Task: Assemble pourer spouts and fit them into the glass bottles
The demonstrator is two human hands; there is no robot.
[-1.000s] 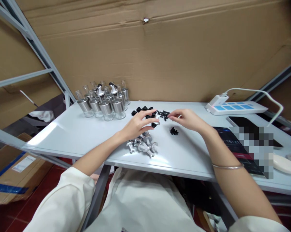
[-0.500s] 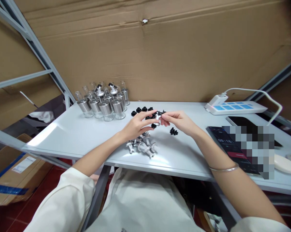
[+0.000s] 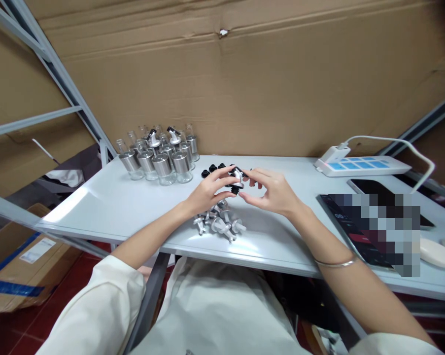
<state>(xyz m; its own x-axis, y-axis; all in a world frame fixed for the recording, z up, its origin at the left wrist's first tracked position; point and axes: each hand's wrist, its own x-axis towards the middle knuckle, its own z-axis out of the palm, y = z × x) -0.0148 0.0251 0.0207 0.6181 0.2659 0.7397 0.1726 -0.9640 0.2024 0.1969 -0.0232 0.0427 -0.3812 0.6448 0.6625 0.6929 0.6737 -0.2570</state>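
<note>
My left hand (image 3: pixel 211 190) pinches a bottle pour spout (image 3: pixel 237 178) with a silver-white body, a black flip cap on top and a black ribbed stopper pointing down. My right hand (image 3: pixel 270 190) is just right of the spout, thumb and fingers apart; its thumb tip is close to the stopper. Several loose silver spout bodies (image 3: pixel 220 224) lie in a heap on the table below my hands. Black stoppers (image 3: pixel 212 168) stand behind my left hand, partly covered by it. Small black parts show between the fingers of my right hand, too hidden to make out.
Glass bottles with steel sleeves (image 3: pixel 163 167) stand in a group at the back left, two bearing fitted spouts. At the right are a white power strip (image 3: pixel 359 166) with a cable, a lit phone (image 3: pixel 340 217) and a dark phone (image 3: pixel 370 190). Cardboard (image 3: pixel 222 93) walls off the back.
My right hand has opened from a pinch beside the spout and now covers the spot of the small black parts. The black cap now sits on the spout's top, above the silver body.
</note>
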